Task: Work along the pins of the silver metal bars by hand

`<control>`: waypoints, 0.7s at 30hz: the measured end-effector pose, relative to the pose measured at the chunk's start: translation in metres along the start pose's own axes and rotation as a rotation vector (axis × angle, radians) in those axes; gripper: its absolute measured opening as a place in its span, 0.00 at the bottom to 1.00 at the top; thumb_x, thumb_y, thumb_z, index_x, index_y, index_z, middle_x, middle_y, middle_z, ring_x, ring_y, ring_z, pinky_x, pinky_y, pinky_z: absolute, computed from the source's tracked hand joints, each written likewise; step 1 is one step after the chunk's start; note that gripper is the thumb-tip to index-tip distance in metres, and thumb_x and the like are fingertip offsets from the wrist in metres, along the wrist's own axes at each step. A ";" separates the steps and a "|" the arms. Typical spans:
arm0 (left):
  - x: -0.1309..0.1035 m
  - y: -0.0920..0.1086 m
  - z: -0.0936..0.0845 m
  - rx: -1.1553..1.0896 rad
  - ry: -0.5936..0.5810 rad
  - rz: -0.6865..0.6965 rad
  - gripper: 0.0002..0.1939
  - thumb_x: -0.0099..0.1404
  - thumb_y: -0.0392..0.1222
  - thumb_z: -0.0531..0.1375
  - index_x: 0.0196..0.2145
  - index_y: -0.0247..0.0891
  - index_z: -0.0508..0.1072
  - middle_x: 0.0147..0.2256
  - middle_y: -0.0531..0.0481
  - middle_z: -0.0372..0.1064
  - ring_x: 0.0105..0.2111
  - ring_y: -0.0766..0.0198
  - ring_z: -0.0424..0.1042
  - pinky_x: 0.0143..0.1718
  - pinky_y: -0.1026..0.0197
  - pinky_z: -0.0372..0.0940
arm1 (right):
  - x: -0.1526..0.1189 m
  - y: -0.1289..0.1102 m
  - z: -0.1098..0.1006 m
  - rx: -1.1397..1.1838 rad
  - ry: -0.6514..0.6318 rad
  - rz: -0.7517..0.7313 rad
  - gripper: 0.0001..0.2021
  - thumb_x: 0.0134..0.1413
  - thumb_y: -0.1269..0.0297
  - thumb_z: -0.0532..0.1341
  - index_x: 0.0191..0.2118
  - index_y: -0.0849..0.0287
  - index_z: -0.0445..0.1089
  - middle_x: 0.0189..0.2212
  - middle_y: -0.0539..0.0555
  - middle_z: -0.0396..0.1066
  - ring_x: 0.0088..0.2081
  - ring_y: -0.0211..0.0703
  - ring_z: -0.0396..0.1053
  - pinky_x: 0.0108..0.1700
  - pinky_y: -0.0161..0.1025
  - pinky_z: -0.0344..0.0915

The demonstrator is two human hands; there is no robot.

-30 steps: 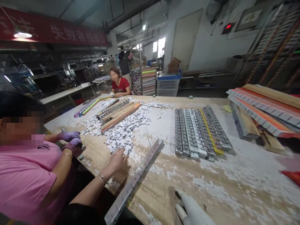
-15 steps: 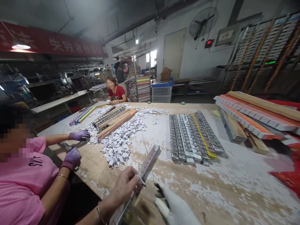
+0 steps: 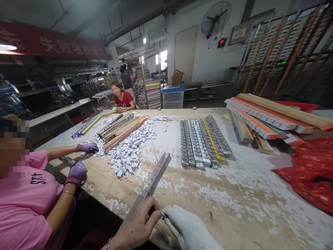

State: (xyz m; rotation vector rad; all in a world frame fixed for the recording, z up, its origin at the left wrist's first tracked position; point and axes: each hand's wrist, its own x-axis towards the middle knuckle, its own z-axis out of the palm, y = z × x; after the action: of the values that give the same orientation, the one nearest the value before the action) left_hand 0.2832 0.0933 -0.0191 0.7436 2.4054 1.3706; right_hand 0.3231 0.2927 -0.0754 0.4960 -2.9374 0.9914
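Observation:
A long grey bar with evenly spaced dark slits [image 3: 156,172] lies slantwise on the table in front of me. My left hand [image 3: 140,220], bare with a bracelet at the wrist, rests at the near part of this bar with its fingers curled closed. Just right of it is my right hand [image 3: 188,225] in a white glove, its thumb and fingers pinched together close to the left fingertips. What either hand holds, if anything, is too small and hidden to make out. A heap of small white pieces [image 3: 126,163] lies beyond the bar to the left.
Several silver studded strips [image 3: 194,144] lie side by side, one yellow-edged. Wooden and orange-edged bars [image 3: 249,118] are stacked at right, near a red bag [image 3: 312,170]. A co-worker's purple-gloved hands [image 3: 78,170] are at left. Another person in red [image 3: 124,99] sits across the table.
The small white piece seen in my left fingers is out of sight. My gloved right hand has come left, from fingers apart to pinched beside my left hand. The view has turned slightly right.

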 end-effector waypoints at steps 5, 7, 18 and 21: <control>0.006 -0.005 0.006 -0.495 -0.236 -0.092 0.21 0.66 0.58 0.62 0.32 0.37 0.63 0.26 0.54 0.57 0.25 0.68 0.56 0.28 0.64 0.52 | -0.006 -0.008 -0.023 0.183 -0.088 -0.047 0.13 0.62 0.57 0.54 0.35 0.56 0.72 0.31 0.53 0.75 0.31 0.43 0.70 0.33 0.36 0.59; 0.008 -0.010 0.015 -0.842 -0.356 -0.219 0.28 0.57 0.62 0.68 0.31 0.39 0.60 0.22 0.58 0.52 0.19 0.71 0.50 0.22 0.65 0.48 | -0.007 -0.008 -0.032 0.338 -0.140 -0.097 0.16 0.64 0.54 0.52 0.33 0.56 0.72 0.28 0.51 0.74 0.29 0.40 0.68 0.30 0.35 0.56; 0.066 -0.012 0.028 0.143 -0.022 0.085 0.16 0.76 0.47 0.45 0.31 0.40 0.62 0.27 0.51 0.61 0.28 0.62 0.61 0.32 0.60 0.55 | 0.031 0.018 -0.051 0.075 -0.071 0.142 0.15 0.67 0.63 0.49 0.32 0.59 0.69 0.30 0.53 0.73 0.31 0.43 0.69 0.34 0.38 0.54; 0.126 -0.021 0.017 0.286 -0.072 -0.015 0.12 0.75 0.43 0.45 0.45 0.38 0.66 0.28 0.49 0.66 0.28 0.59 0.65 0.31 0.59 0.57 | 0.059 0.041 -0.062 -0.050 -0.062 0.290 0.13 0.68 0.65 0.51 0.36 0.60 0.71 0.34 0.57 0.76 0.36 0.46 0.72 0.35 0.38 0.56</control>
State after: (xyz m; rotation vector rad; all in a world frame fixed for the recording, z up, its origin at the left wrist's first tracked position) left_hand 0.1804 0.1675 -0.0437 0.8253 2.5725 0.9864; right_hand 0.2487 0.3430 -0.0438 0.1019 -3.1428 0.9353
